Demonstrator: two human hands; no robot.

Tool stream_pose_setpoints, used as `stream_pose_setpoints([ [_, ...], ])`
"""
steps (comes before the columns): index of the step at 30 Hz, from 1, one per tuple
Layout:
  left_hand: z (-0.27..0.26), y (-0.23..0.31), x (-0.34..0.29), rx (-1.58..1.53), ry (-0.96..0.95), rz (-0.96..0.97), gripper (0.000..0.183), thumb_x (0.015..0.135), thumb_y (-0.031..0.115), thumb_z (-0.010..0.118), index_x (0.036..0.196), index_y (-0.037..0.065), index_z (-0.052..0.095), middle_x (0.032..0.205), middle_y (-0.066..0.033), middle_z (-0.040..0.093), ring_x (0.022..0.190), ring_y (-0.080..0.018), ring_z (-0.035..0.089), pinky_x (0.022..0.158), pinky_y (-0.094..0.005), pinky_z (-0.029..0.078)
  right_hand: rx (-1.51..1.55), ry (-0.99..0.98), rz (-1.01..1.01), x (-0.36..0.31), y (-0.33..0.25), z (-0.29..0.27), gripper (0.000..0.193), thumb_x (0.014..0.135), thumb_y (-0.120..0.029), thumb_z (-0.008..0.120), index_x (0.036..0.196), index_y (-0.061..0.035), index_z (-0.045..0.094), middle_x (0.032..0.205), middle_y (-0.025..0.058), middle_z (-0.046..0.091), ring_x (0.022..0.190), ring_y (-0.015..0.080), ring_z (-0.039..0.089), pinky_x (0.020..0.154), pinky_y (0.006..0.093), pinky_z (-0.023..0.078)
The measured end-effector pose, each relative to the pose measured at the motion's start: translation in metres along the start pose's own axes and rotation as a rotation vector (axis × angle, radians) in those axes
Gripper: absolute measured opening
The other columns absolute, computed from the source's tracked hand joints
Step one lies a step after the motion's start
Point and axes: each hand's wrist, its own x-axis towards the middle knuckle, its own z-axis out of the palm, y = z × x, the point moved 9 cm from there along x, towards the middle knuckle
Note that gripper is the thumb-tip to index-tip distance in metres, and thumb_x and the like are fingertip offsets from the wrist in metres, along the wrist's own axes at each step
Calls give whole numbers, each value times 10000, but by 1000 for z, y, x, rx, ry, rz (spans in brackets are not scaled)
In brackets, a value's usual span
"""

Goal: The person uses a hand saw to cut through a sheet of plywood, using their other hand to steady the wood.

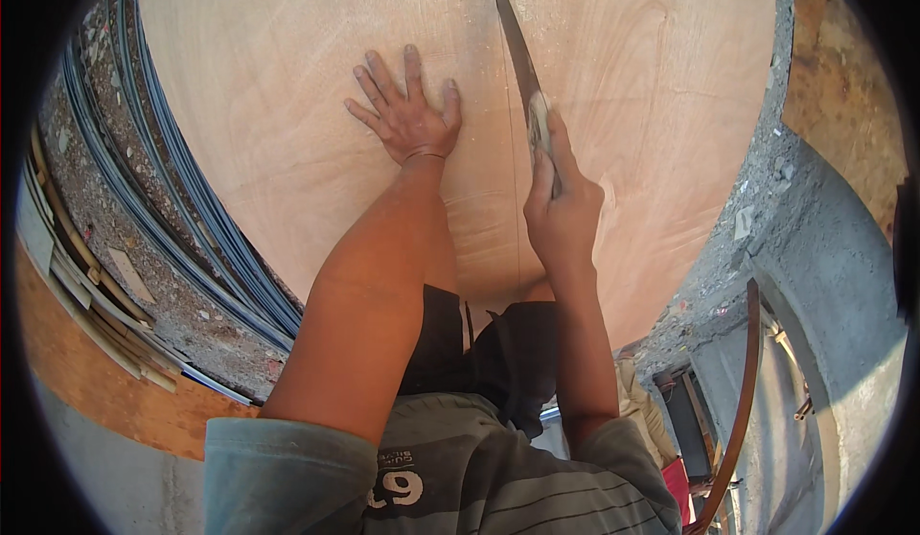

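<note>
A large pale plywood sheet (287, 104) spreads out in front of me. My left hand (410, 121) lies flat on it with the fingers spread, left of a thin dark line that runs lengthwise along the wood. In my right hand (563, 199) is a handsaw (517, 51), gripped by its worn, light-coloured handle (540, 132). The saw's long narrow blade points away from me and lies along the line. Its far tip runs to the top edge of the view. Fine sawdust shows on the sheet near the blade.
Bundled steel bars (182, 209) run along the sheet's left side over gravelly ground. Beyond them lie bamboo poles and wood strips (96, 314). Right of the sheet are grey concrete (824, 209), another weathered board (843, 84) and a curved brown strip (743, 391).
</note>
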Motion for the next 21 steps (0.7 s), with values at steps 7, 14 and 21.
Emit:
stream_pose_setpoints([
  [7, -3, -21, -6, 43, -9, -28, 784, 938, 553, 596, 1644, 275, 402, 1768, -199, 118, 1635, -435, 23, 1237, -721, -54, 21, -29, 55, -30, -3, 1, 482, 990, -11, 626, 1470, -55, 615, 886, 275, 728, 598, 367, 681, 579, 369, 531],
  [14, -2, -4, -5, 16, -34, -3, 791, 937, 554, 596, 1646, 269, 396, 1764, -213, 122, 1632, -442, 26, 1237, -723, -51, -49, 32, -15, -34, 9, -6, 463, 996, -7, 624, 1458, -32, 622, 839, 254, 728, 572, 346, 675, 563, 364, 525],
  [21, -5, -17, -3, -3, 23, -7, 782, 931, 568, 590, 1633, 270, 417, 1760, -217, 142, 1630, -447, 47, 1234, -730, -53, 41, -45, 136, -5, -2, 20, 455, 1014, -37, 625, 1467, -80, 628, 731, 237, 660, 554, 309, 646, 565, 392, 499],
])
